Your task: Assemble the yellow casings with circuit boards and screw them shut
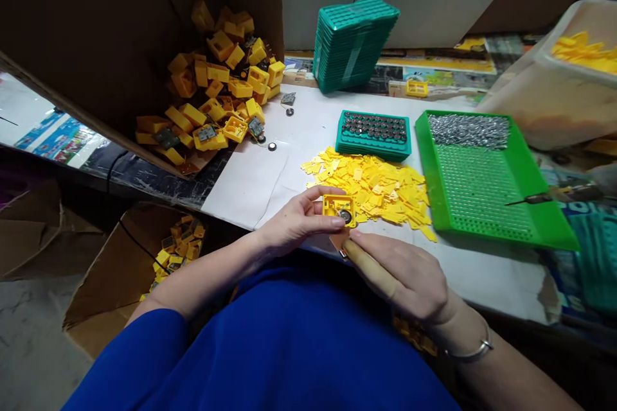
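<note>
My left hand (308, 218) grips a small yellow plastic case (329, 206) between thumb and fingers, its open side facing up. Inside the case sits a round dark disc (344, 216), with thin wires beside it. Close below, my right hand (400, 270) is closed with its fingers pinching a small flat brown piece (338, 241). A shiny bit shows at that piece's lower edge; its other face is hidden. A pale covering wraps the right thumb. Just beyond both hands lies a heap of flat yellow plastic pieces (380, 189).
A tipped cardboard box (120, 45) spills yellow cases (212, 90) at left. A teal tray (373, 148) of round dark parts stands behind the heap, near stacked teal trays (354, 45). At right, a green tray (482, 186) holds metal screws and a screwdriver (554, 196).
</note>
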`<state>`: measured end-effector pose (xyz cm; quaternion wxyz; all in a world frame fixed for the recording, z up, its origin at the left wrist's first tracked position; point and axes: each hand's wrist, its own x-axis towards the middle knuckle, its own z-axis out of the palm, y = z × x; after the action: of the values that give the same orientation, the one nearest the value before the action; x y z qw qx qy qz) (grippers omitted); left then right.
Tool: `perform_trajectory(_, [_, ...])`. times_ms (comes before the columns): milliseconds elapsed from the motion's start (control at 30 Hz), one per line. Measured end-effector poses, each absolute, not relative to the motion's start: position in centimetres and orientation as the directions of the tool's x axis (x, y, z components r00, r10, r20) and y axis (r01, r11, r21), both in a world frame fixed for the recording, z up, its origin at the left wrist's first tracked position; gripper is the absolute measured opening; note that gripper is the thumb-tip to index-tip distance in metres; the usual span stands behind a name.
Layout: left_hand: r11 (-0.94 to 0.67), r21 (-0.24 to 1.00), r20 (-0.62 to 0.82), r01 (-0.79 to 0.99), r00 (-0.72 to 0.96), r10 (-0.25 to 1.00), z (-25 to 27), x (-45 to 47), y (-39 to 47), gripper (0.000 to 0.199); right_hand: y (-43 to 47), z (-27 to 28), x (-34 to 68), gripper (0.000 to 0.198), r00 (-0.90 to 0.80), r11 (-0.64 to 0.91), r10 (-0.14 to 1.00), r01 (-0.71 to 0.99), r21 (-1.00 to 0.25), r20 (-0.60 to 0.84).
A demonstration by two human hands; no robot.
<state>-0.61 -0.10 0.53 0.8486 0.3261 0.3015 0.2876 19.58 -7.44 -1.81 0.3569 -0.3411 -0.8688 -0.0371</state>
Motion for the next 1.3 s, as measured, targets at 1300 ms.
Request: perform_trajectory(1300, [0.537,0.807,-0.261,-0.246,0.667,0.698,0.3,-0.2,-0.7,0.029,-4.8,1.0,17.9,0.015,-0.27,0.561,0.776,0.71,-0.426,0.57])
